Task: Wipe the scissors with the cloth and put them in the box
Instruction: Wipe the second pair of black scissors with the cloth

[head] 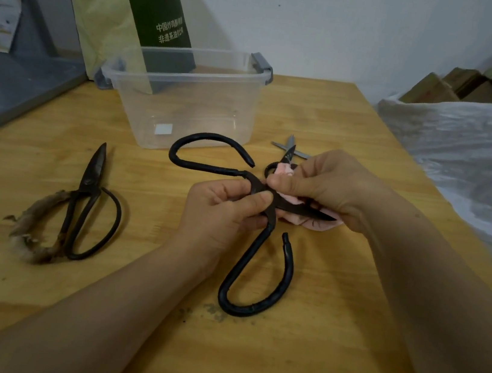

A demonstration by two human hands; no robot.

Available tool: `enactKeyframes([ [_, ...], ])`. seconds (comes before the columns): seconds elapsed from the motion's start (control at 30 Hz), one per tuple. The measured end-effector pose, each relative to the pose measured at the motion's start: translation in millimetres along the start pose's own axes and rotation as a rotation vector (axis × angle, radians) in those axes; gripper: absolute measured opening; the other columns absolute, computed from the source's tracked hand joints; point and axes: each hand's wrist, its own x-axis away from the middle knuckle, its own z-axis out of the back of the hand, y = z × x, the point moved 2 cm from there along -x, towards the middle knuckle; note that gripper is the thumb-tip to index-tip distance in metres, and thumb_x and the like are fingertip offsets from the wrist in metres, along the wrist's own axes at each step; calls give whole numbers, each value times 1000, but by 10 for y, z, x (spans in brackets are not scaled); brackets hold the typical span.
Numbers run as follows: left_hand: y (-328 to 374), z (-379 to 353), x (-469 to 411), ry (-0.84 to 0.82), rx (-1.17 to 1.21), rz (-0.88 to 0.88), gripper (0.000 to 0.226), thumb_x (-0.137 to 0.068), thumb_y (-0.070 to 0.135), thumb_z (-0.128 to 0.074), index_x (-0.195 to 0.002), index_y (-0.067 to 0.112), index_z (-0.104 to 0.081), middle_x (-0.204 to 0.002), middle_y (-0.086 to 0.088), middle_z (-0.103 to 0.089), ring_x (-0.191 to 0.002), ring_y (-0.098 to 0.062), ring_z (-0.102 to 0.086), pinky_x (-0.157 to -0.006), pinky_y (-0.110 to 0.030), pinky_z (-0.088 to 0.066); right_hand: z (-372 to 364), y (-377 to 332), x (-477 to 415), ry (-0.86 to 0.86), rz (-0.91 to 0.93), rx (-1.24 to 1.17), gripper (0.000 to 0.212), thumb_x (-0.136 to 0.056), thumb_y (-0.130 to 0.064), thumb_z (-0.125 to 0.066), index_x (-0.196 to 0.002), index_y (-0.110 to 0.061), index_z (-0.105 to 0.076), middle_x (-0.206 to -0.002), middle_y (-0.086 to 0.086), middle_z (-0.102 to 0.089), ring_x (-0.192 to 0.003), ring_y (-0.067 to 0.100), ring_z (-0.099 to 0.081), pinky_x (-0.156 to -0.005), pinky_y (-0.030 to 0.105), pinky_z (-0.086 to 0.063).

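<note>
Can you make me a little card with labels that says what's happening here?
left grip: holds big scissors at the pivot, spread open
right grip: pinches cloth on a blade
box: clear, no scissors inside
old scissors: on table, left, frayed handle
small scissors: on table behind right grip

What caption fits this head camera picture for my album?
Cleaning time: left hand grips big black scissors while right hand holds a pink cloth on the blade, clear box behind.
</note>
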Motion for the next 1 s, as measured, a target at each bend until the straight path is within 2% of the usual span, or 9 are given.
enactKeyframes([
  [0.07, -10, 9, -8, -8, -22, -9, 13, -85, -2, -60, -88, 5, -71, -85, -13, -74, -76, -20, -71, -69, -26, -58, -9, 1, 8, 18, 19, -15, 26, -75, -19, -76, -68, 1, -60, -46, 12, -61, -33, 14, -56, -31, 16, -40],
  [0.2, -12, -16, 14, -36, -54, -9, 14, -85, 0, -60, -93, 4, -70, -87, -13, -74, -76, -18, -71, -68, -24, -57, 46, -3, -60, 175, 76, -84, 27, -75, -19, -76, -66, -2, -59, -34, 0, -52, -27, 5, -46, -31, 12, -35],
  [0.33, -5, 4, -2, -1, 10, 14, 14, -85, -1, -59, -88, 7, -70, -83, -9, -74, -73, -15, -70, -67, -23, -58, -14, 1, 21, 6, -9, 27, 28, -66, -27, -78, -67, -3, -63, -50, 11, -64, -38, 13, -59, -34, 15, -41],
  [0.5, -13, -19, 5, -47, -25, 12, 16, -86, -2, -58, -97, 1, -69, -87, -13, -74, -74, -16, -70, -65, -21, -57, 28, -13, -48, 224, 96, -119, 26, -80, -19, -72, -71, 0, -57, -30, -3, -49, -24, 4, -44, -29, 11, -33],
  [0.57, -16, -15, 1, -36, -13, 17, 16, -86, -2, -58, -97, 0, -69, -88, -14, -73, -73, -16, -70, -64, -21, -56, 41, -13, -39, 190, 99, -83, 28, -79, -21, -73, -68, -1, -56, -32, -3, -51, -26, 3, -46, -30, 10, -33],
  [0.67, -21, 15, -27, -2, 37, 36, 14, -85, -2, -59, -93, 1, -70, -88, -14, -73, -76, -19, -70, -66, -23, -57, -20, 1, 5, 57, 39, 67, 32, -67, -33, -78, -66, -5, -64, -50, 9, -65, -41, 14, -60, -35, 17, -42],
  [0.83, -8, -16, 12, -76, -3, 28, 16, -86, -2, -58, -97, 0, -69, -88, -13, -74, -74, -16, -70, -62, -19, -54, 64, 1, -86, 278, 81, -82, 28, -76, -25, -76, -78, -2, -60, -30, -5, -47, -23, 4, -41, -30, 10, -32],
  [0.9, -8, -14, 5, -60, 10, 25, 15, -86, -3, -58, -96, -1, -69, -87, -14, -73, -73, -17, -70, -61, -20, -55, 69, 3, -78, 220, 74, -30, 29, -75, -26, -76, -71, -2, -59, -33, -3, -50, -26, 4, -45, -31, 11, -33],
  [1.0, -20, 15, -32, -14, 52, 47, 14, -85, -3, -59, -93, 0, -70, -87, -15, -73, -73, -18, -70, -63, -21, -56, -1, 17, -32, 76, 33, 29, 27, -72, -26, -77, -67, -4, -61, -48, 9, -63, -39, 12, -60, -35, 17, -44],
])
